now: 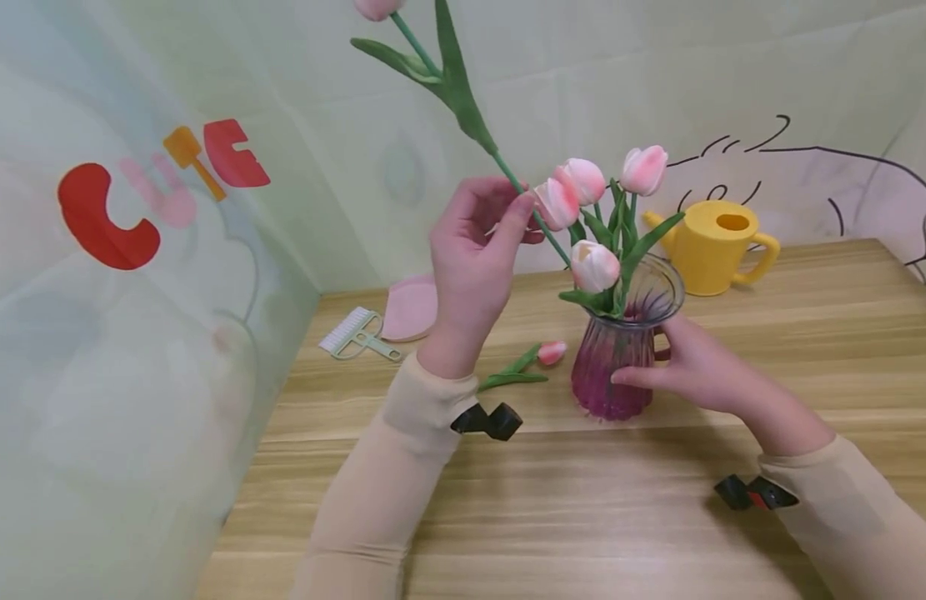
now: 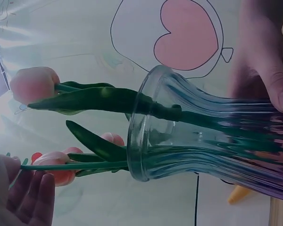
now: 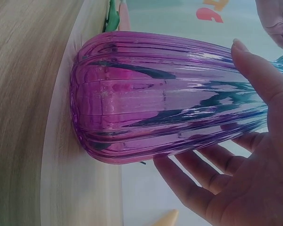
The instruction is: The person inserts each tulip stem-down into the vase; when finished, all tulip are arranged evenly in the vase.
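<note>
My left hand pinches the green stem of a long artificial pink tulip between thumb and fingers. The stem slants down to the mouth of a ribbed glass vase; in the left wrist view its lower end passes inside the rim. Several pink-and-white tulips stand in the vase, which is clear above and purple below. My right hand holds the vase from the right, thumb on one side and curved fingers on the other. The vase stands upright on the table.
A short pink tulip lies on the wooden table left of the vase. Behind it are a small brush and a pink dustpan, partly hidden by my left hand. A yellow watering can stands at the back right.
</note>
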The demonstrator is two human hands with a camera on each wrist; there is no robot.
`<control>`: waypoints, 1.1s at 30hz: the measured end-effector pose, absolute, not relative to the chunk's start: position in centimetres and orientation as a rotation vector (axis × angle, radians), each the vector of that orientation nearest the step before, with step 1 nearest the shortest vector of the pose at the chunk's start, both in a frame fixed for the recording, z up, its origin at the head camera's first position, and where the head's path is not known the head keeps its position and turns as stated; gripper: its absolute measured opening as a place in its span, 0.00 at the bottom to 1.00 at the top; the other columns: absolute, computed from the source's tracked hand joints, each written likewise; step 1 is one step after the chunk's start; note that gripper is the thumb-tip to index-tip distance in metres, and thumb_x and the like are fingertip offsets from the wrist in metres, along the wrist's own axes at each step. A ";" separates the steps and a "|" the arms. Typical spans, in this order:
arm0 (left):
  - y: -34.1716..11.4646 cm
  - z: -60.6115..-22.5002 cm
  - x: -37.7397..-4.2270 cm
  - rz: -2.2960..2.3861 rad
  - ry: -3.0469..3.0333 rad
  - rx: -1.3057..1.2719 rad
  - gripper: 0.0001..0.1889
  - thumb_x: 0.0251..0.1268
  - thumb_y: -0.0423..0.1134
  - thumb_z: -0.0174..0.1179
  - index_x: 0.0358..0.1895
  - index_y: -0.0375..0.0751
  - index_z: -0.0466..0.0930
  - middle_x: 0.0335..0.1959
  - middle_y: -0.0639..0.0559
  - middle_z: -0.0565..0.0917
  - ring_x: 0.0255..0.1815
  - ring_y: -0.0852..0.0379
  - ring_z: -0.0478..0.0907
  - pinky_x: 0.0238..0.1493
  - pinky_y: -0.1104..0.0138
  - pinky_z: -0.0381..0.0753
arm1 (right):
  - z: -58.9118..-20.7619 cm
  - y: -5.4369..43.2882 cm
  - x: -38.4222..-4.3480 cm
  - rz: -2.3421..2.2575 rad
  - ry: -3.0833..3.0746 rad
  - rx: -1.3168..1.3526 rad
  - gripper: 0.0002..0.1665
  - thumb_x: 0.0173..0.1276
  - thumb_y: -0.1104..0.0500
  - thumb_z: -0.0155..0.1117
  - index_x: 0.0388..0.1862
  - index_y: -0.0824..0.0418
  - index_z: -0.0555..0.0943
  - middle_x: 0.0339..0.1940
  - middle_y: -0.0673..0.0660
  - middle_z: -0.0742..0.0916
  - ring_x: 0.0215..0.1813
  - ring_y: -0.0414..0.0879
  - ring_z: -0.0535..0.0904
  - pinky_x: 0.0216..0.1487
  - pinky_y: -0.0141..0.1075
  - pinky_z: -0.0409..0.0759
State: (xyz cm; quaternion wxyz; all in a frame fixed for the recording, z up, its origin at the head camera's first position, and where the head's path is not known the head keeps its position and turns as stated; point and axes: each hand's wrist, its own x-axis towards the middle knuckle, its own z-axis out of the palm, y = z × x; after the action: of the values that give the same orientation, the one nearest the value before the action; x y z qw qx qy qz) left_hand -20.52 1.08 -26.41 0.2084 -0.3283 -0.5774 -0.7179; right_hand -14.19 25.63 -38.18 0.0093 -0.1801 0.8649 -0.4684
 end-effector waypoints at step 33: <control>-3.2 -29.4 -20.7 -1.574 -2.639 -1.014 0.45 0.66 0.52 0.70 0.81 0.58 0.53 0.71 0.53 0.70 0.63 0.56 0.75 0.59 0.58 0.81 | -38.3 25.8 -14.3 -1.471 2.698 -0.576 0.47 0.63 0.54 0.80 0.74 0.53 0.64 0.69 0.59 0.78 0.68 0.60 0.76 0.56 0.60 0.84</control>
State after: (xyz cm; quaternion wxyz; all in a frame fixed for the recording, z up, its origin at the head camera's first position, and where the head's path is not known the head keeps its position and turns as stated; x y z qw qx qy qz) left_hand -20.67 -3.20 -29.37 -0.0472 -0.3130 -0.8147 -0.4859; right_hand -14.27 25.81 -38.34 0.0076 -0.1843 0.8629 -0.4706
